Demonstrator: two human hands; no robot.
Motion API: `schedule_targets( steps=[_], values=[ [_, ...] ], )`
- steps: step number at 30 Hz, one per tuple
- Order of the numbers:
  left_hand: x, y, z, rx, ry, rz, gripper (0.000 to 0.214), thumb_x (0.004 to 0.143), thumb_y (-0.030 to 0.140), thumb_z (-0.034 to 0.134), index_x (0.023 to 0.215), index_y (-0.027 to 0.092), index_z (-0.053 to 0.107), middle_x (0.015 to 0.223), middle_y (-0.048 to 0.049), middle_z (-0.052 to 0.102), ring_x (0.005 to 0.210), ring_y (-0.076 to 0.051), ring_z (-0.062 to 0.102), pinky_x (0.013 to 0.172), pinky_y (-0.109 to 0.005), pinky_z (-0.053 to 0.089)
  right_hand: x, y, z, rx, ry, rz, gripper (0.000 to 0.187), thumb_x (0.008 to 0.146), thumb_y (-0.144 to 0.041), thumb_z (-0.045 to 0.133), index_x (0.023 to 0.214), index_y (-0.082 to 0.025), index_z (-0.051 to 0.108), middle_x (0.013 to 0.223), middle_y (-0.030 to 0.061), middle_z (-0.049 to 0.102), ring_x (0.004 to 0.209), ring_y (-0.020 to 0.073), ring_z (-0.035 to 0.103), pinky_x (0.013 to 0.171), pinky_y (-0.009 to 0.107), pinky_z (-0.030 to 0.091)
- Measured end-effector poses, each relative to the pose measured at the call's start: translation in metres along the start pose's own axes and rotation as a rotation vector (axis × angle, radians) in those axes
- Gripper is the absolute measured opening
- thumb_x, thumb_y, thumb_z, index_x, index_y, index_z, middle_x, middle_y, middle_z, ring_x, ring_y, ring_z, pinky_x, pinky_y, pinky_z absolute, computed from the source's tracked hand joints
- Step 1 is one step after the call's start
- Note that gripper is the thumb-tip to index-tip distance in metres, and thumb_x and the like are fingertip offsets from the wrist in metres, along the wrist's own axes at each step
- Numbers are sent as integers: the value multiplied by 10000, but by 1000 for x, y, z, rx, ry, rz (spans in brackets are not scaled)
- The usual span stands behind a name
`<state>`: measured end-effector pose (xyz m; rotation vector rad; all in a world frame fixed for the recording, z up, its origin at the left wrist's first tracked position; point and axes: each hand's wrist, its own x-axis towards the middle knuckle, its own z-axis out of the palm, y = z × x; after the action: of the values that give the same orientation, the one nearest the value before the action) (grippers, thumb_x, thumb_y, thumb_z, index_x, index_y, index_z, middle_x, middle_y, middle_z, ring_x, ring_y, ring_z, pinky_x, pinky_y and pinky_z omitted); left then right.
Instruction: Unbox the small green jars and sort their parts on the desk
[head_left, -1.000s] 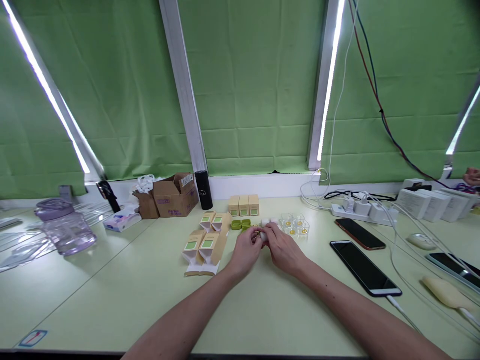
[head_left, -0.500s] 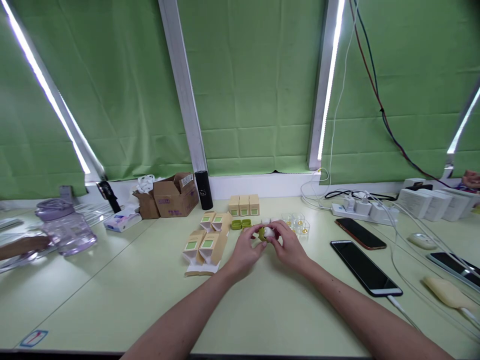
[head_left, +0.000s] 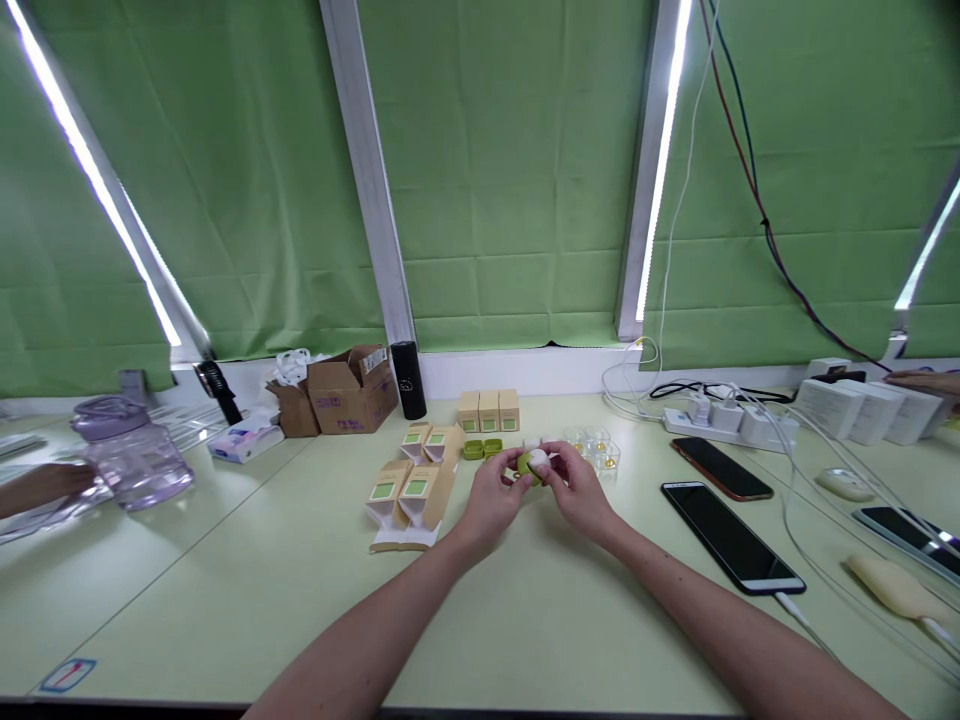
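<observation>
Over the middle of the table, my left hand (head_left: 493, 497) has its fingers closed around a small green holder (head_left: 525, 463). My right hand (head_left: 579, 492) pinches a small white rounded piece (head_left: 538, 458) that sits against the green holder, partly hidden by the fingertips. Whether the two are joined I cannot tell. Just behind my left hand lie small green square cases (head_left: 482, 449). Clear cups with yellow bits inside (head_left: 600, 450) stand behind my right hand. Left of my hands lie several flattened tan boxes (head_left: 417, 487) with green labels.
Closed tan boxes (head_left: 488, 411) stand at the back. A brown carton (head_left: 352, 392) and a black cylinder (head_left: 407, 380) are behind left. Phones (head_left: 731, 535) and cables lie at right. Another person's hand (head_left: 49, 488) is by the purple jug (head_left: 135, 460); another hand (head_left: 930, 382) shows far right.
The green holder and white piece have turned slightly between my fingers, showing more green. The other people's hands at both edges have shifted. The boxes have stayed put.
</observation>
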<state>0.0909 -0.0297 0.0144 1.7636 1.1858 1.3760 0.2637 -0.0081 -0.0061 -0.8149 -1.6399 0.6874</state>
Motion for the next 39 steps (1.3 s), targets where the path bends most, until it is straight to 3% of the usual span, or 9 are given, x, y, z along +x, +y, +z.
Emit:
schedule_targets(
  steps=[6,10,13,25,34,39],
  values=[
    [7,-12,-9,-120,95,-111,381,802,271,787,1151,149,694,1173,-162,737,1099,-283,687,886,-381,555,14,3,-19,408,221,208,508,783,-621,776,1060,-207,679,905,53,727,767,206,672,720,362,557],
    [9,-14,-10,-233,130,-105,423,830,300,762,1209,146,654,1253,-175,704,1167,-277,667,923,-377,556,16,6,-24,722,206,370,461,679,-585,873,915,-209,748,930,59,743,791,208,668,649,321,522],
    [9,-12,-8,-300,126,-94,442,837,316,761,1229,153,637,1249,-169,704,1180,-270,661,914,-363,559,14,6,-23,806,153,422,414,688,-551,882,897,-213,768,995,64,752,806,199,665,638,310,509],
    [10,-15,-9,-375,203,-115,497,821,351,784,1254,160,630,1312,-184,677,1178,-281,664,899,-376,570,12,-5,-23,839,99,443,451,710,-504,886,1033,-245,705,1053,74,761,879,226,690,674,324,508],
    [10,-15,-8,-365,213,-90,485,803,359,801,1222,167,650,1271,-171,700,1183,-281,665,916,-385,577,10,-8,-21,729,147,384,513,643,-460,931,1057,-261,701,977,34,713,840,208,677,665,328,534],
    [10,-14,-8,-348,214,-89,483,805,363,796,1213,154,645,1246,-173,710,1174,-286,672,900,-380,576,11,-11,-20,627,153,315,505,627,-454,925,1032,-247,707,952,28,697,841,200,669,783,394,583]
  ],
)
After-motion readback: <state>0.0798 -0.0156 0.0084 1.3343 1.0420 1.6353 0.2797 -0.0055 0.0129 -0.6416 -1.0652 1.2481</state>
